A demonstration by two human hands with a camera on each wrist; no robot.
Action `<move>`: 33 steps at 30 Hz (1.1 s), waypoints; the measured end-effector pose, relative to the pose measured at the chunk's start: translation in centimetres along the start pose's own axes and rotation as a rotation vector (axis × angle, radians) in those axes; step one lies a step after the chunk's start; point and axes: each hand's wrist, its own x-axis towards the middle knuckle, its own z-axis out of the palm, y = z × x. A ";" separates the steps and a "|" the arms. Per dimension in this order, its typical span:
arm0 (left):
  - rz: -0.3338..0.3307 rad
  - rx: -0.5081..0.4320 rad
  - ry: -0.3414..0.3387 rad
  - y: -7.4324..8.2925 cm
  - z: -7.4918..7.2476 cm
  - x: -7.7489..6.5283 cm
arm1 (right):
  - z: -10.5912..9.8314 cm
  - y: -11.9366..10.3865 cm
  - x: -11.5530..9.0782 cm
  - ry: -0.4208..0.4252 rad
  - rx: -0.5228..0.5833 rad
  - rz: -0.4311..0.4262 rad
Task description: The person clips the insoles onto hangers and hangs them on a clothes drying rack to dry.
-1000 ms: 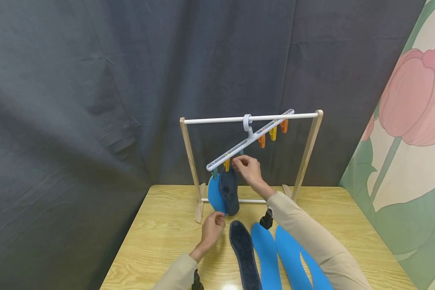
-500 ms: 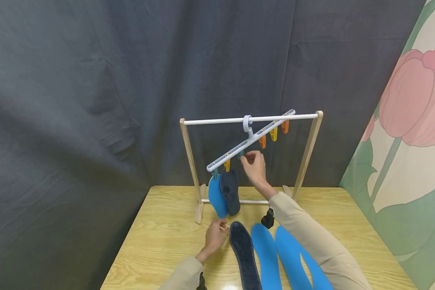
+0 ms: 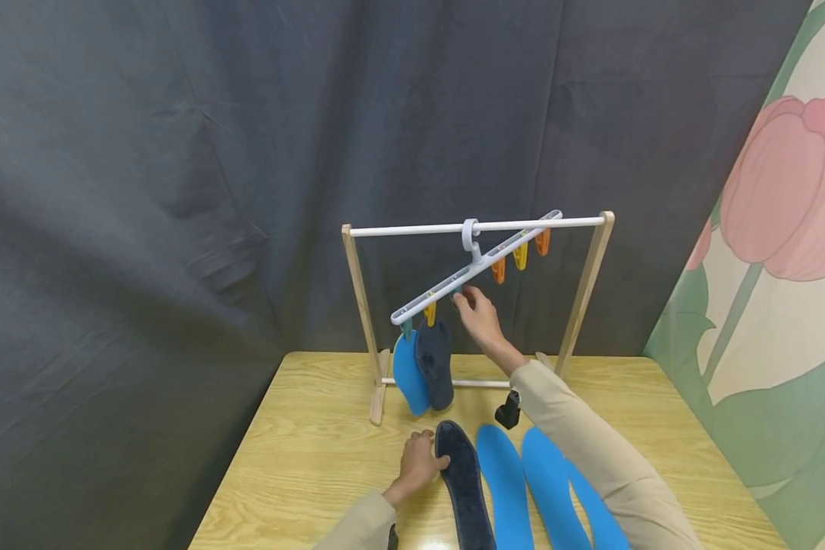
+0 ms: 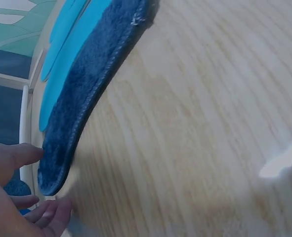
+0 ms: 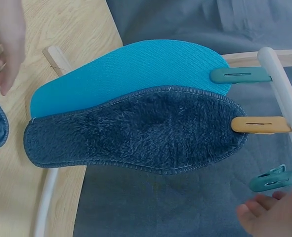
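Note:
My left hand (image 3: 421, 461) is at the far end of a dark blue, fuzzy insole (image 3: 462, 481) lying on the table. Its thumb reaches the insole's edge, while the fingers (image 4: 57, 216) spread past the rounded tip in the left wrist view. Up at the hanger, my right hand (image 3: 479, 315) holds a teal clothespin (image 5: 276, 178) by thumb and fingers, with nothing in the clothespin's jaws. Beside it, a yellow clothespin (image 5: 260, 124) grips a hanging dark insole (image 5: 136, 131). Another teal clothespin (image 5: 240, 75) bears a bright blue insole (image 5: 131, 69).
The white clip hanger (image 3: 477, 266) hooks over the rod (image 3: 412, 229) of a wooden stand (image 3: 591, 283) and slants toward me at left. Orange and yellow clothespins (image 3: 520, 256) hang at its far end. Several blue insoles (image 3: 505, 481) lie on the table (image 3: 302, 458) at right.
My left hand has left the hanging insoles' lower ends and come down to the dark insole on the table. My right hand has moved up and right to the teal clothespin.

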 end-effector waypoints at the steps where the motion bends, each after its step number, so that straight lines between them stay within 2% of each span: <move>1: -0.017 0.007 -0.013 0.1 0.1 -0.1 | 0.0 0.0 0.0 -0.012 -0.004 0.003; 6: -0.036 0.020 -0.046 0.1 0.8 -0.1 | -0.2 0.2 0.1 -0.041 -0.012 0.017; 9: -0.035 0.012 -0.043 0.2 1.1 0.0 | -0.3 0.3 0.2 -0.040 -0.015 0.013; 18: -0.008 0.072 0.015 0.5 1.8 -0.4 | -0.4 0.4 0.5 -0.046 -0.005 -0.004; 26: -0.073 0.066 0.048 1.0 2.4 -0.2 | -0.2 0.4 0.7 -0.050 0.017 -0.017; 33: -0.095 0.031 0.036 1.1 2.1 -0.1 | -0.3 0.4 0.9 -0.072 0.078 -0.004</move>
